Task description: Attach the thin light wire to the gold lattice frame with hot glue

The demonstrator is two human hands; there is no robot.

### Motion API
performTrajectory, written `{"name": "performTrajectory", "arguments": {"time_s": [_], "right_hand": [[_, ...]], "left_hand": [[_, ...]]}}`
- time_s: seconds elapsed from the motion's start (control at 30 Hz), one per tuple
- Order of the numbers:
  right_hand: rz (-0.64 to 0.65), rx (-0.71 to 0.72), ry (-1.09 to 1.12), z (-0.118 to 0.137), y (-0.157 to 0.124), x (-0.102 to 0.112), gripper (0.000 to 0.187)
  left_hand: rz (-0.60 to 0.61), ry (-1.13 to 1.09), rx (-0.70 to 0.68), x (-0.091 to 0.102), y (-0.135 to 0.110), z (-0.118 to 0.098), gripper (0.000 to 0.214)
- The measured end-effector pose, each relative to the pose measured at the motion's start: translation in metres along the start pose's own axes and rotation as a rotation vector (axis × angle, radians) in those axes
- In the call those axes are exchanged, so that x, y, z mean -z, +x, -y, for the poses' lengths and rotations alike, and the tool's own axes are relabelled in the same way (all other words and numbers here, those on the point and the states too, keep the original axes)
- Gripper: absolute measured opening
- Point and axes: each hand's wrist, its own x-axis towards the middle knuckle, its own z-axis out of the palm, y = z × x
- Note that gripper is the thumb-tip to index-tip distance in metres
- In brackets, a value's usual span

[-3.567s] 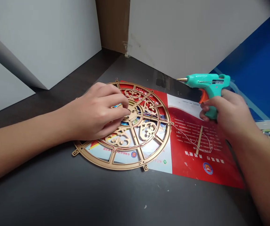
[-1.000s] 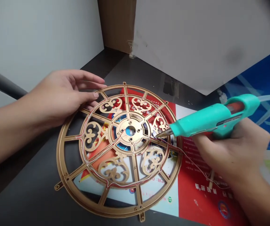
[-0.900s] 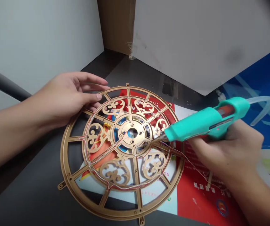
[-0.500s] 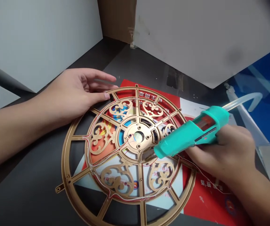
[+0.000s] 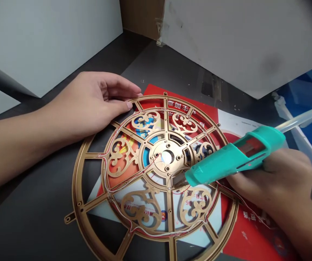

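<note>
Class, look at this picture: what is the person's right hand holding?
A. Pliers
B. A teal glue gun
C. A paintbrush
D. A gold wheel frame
B: the right hand is wrapped around the teal glue gun, whose nozzle points down over the gold frame.

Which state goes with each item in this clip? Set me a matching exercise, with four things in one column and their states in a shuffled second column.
Things:
1. hot glue gun
2. glue stick
3. left hand
4. gold filigree wheel

States:
A. open, at the upper rim of the wheel
B. translucent, sticking out of the gun's rear
C. gripped in the right hand, nozzle over the wheel
D. lying partly on a printed red leaflet

Pairs: 1-C; 2-B; 3-A; 4-D
</note>
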Motion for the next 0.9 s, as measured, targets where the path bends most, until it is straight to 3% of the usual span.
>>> {"name": "performTrajectory", "arguments": {"time_s": [0.3,0.9], "right_hand": [[0.002,0.010,0.008,-0.0032,-0.0045,0.0014,0.039],[0.000,0.011,-0.032,-0.0025,-0.0015,0.0002,0.043]], "left_hand": [[-0.014,0.025,0.042,-0.0017,-0.0022,-0.0104,0.020],[-0.026,0.046,0.055,-0.0015,-0.0035,-0.0088,0.015]]}}
